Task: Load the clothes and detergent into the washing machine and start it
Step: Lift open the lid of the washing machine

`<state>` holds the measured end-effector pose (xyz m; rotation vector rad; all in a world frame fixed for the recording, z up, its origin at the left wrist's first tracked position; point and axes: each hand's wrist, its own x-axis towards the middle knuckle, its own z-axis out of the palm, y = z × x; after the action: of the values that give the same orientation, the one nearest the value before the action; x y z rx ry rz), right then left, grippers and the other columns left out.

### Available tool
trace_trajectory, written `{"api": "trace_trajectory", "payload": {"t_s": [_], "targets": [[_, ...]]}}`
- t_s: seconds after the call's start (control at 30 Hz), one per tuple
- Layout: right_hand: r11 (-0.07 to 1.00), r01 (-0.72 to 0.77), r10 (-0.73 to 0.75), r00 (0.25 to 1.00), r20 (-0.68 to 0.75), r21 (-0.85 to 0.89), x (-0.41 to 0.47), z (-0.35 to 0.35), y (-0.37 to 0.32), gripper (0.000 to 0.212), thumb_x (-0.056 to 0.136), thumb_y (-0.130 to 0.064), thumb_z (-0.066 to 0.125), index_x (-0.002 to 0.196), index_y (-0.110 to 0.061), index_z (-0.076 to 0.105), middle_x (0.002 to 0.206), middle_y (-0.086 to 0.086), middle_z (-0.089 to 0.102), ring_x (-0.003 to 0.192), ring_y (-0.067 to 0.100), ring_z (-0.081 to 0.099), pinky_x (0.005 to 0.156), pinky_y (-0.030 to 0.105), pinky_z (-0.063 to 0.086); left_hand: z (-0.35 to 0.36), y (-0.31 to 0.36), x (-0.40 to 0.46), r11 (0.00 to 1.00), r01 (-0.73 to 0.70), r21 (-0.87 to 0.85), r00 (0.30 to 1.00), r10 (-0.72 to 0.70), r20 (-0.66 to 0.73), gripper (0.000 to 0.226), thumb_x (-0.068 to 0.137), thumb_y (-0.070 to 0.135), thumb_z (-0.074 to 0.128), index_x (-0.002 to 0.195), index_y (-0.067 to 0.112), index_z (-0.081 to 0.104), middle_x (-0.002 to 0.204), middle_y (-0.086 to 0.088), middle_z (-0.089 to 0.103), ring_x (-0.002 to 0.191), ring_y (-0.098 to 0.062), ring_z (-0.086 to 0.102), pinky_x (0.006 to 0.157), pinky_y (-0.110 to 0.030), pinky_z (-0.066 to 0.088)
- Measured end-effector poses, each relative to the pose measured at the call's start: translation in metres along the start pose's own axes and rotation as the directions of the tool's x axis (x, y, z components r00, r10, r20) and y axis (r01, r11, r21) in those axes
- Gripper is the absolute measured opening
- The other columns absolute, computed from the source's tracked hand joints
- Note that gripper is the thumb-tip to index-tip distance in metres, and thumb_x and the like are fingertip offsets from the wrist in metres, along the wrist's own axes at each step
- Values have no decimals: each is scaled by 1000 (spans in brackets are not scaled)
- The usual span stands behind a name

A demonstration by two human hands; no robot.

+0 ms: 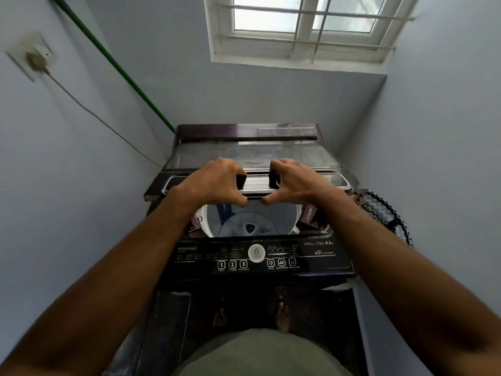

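A dark top-loading washing machine [320, 267] stands in front of me in a narrow corner. Its folding glass lid [254, 154] is partly raised and bent at the hinge. My left hand [214, 183] and my right hand [294, 181] both grip the lid's front handle bar [257, 183], side by side, thumbs under the edge. Below the lid the white drum [254, 221] shows, with a blue piece of cloth [225, 211] at its left wall. The control panel [257, 257] with numbered buttons faces me.
Pale blue walls close in on both sides. A green hose [113, 63] runs down the left wall to the machine, beside a wall socket with a cord [38, 59]. A black-and-white zigzag bag [382, 210] sits at the machine's right. A window [303, 25] is above.
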<state>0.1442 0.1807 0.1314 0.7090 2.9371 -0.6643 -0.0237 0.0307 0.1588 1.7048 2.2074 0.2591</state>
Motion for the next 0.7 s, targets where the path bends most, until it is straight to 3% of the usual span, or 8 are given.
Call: {"api": "trace_trajectory", "payload": {"t_s": [0.1, 0.2, 0.27, 0.37, 0.43, 0.57, 0.7], "targets": [[1000, -11, 11, 1000, 2, 22, 8, -24, -4, 77, 56, -82, 63, 104, -21, 59, 103, -3, 61, 89, 15, 58, 78, 38, 55, -24, 0, 5, 1000, 1, -29, 1000, -1, -4, 46, 70, 41, 78, 108, 15, 73, 93, -3, 72, 84, -16, 67, 77, -37, 58], [1000, -4, 4, 1000, -15, 14, 17, -47, -8, 61, 62, -78, 64, 83, -21, 66, 81, -5, 64, 73, 15, 59, 64, 31, 50, -40, -1, 8, 998, -24, -63, 993, 17, -116, 38, 75, 42, 76, 108, 23, 76, 94, 1, 76, 83, -11, 69, 80, -37, 58], [1000, -10, 10, 999, -48, 1, 24, -61, -11, 58, 65, -78, 64, 73, -21, 69, 71, -5, 64, 66, 15, 59, 59, 33, 50, -46, -3, 9, 996, -35, -76, 974, 18, -226, 39, 79, 45, 76, 113, 28, 74, 100, 5, 76, 88, -9, 69, 84, -31, 57], [999, -46, 47, 992, -120, 11, 33, -82, -15, 68, 58, -85, 63, 86, -24, 77, 75, -9, 69, 68, 11, 63, 65, 35, 56, -52, -4, 12, 992, -79, -101, 906, 29, -422, 37, 77, 55, 74, 108, 34, 75, 99, 9, 76, 87, -7, 69, 83, -32, 57], [1000, -24, 25, 983, -179, 12, 37, -95, -19, 62, 59, -84, 67, 89, -31, 79, 72, -9, 70, 65, 11, 62, 62, 34, 55, -56, -3, 19, 992, -83, -90, 832, 19, -555, 33, 75, 52, 76, 102, 34, 78, 95, 6, 77, 87, -12, 71, 82, -33, 56], [996, 87, -87, 932, -352, -16, 46, -109, -26, 40, 80, -51, 75, 108, -23, 77, 94, 2, 77, 79, 17, 67, 74, 35, 56, -62, 0, 41, 995, -81, -50, 726, 25, -688, 30, 79, 42, 77, 105, 26, 78, 95, 0, 77, 87, -16, 73, 81, -35, 58], [944, 132, -298, 733, -612, -302, 62, -104, -29, 23, 87, -16, 70, 109, -13, 75, 106, 6, 75, 96, 27, 67, 86, 40, 53, -75, -5, 71, 996, -82, 38, 673, 84, -735, 34, 86, 44, 63, 105, 21, 78, 101, -3, 77, 95, -24, 73, 89, -41, 56]]}}
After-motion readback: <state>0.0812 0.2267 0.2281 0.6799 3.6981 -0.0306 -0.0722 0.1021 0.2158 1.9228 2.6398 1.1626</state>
